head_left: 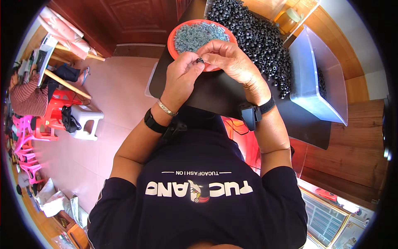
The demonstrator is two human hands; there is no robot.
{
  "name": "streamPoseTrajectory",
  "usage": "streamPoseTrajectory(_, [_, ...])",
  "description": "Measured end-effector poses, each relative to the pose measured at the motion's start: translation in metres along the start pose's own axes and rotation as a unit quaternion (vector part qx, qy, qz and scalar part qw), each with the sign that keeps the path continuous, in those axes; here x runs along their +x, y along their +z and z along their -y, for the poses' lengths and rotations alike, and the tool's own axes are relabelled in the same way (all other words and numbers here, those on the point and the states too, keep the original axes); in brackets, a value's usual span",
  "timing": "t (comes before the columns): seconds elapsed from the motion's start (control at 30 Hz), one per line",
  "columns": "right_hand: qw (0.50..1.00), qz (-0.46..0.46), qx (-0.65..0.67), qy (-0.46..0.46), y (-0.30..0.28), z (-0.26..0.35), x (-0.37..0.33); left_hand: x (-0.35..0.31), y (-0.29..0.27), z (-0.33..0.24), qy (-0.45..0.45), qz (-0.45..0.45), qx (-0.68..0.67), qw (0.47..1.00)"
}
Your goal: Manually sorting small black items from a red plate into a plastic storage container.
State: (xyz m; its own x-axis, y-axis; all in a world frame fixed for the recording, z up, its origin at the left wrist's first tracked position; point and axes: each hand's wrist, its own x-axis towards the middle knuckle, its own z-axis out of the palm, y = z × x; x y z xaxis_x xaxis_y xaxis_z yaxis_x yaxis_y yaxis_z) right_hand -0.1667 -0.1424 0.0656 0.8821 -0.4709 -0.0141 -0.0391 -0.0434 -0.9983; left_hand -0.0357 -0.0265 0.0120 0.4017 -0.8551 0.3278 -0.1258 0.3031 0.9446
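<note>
My left hand pinches a small round black part between thumb and forefinger, above the near rim of a red basin. My right hand meets it there, its thumb and fingertips closed together beside the black part. Whatever those right fingertips hold is too small to make out. The basin holds a heap of small, shiny, clear bluish pieces. Right of it, a large pile of black ring-like parts spreads over the dark tabletop.
A translucent plastic bin lies tipped at the table's right, with more black parts inside. A jar stands behind the pile. At left are a white stool, red stools and a seated person at another table.
</note>
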Motion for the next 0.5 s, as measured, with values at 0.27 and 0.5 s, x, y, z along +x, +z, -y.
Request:
streamPoseTrajectory(0.27, [0.999, 0.004, -0.045, 0.002, 0.003, -0.007, 0.001, -0.01, 0.0, -0.011, 0.147, -0.001, 0.204, 0.968])
streamPoseTrajectory(0.5, [0.961, -0.103, -0.216, -0.14, -0.002, 0.012, -0.024, -0.025, -0.011, 0.004, 0.033, 0.016, 0.09, 0.995])
